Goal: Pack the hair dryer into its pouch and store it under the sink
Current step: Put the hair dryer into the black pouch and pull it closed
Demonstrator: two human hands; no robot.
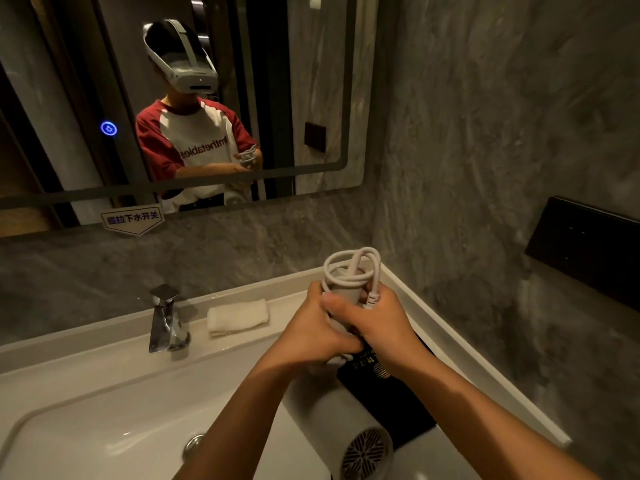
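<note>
A white hair dryer point(346, 434) hangs over the sink's right side, its round grille facing me and its handle pointing up into my hands. My left hand point(311, 327) and my right hand point(377, 323) both grip the handle. The white cord point(349, 268) is looped in a bundle around the handle's end, above my fingers, with its plug end under my right thumb. A black pouch point(398, 403) with gold lettering lies flat on the counter beneath my right wrist, partly hidden by the dryer and my arm.
A white basin point(86, 427) fills the lower left, with a chrome faucet point(166, 320) behind it. A folded white towel point(238, 316) lies on the counter's back ledge. A black panel point(585, 247) is on the right wall. A mirror point(311, 81) hangs above.
</note>
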